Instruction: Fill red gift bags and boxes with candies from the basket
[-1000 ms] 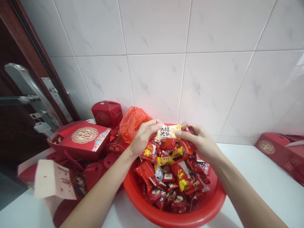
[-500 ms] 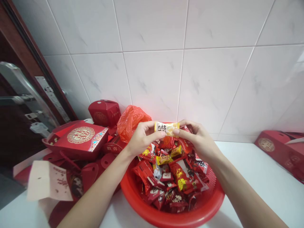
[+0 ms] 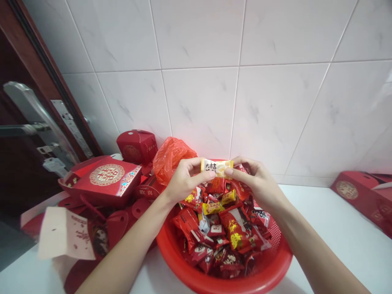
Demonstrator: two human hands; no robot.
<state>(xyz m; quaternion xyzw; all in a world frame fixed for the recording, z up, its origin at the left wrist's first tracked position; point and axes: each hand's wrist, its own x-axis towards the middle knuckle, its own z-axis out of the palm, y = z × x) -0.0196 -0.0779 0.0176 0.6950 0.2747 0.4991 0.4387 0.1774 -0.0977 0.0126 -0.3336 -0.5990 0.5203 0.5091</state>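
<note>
A small wrapped candy [image 3: 218, 165], white and yellow with black characters, is held level between my two hands above the far part of a red plastic basket [image 3: 183, 271]. My left hand [image 3: 188, 177] pinches its left end with thumb and fingers. The right end is pinched by my right hand [image 3: 252, 175]. Below them the basket holds a heap of wrapped sweets [image 3: 234, 228], mostly red packets with gold or white print, and a few small yellow ones [image 3: 212, 208]. My fingertips behind the candy are partly hidden.
Several red gift boxes [image 3: 107, 175] with gold emblems are piled at the left, one with an open pale flap [image 3: 65, 234]. A crumpled red plastic bag [image 3: 171, 159] lies behind the basket. Another red box [image 3: 361, 196] is on the right. A tiled wall [image 3: 199, 102] rises behind; a door handle [image 3: 36, 106] shows at left.
Both hands keep the same pinch on the candy. The whole view has shifted slightly, so everything appears a little further right and lower.
</note>
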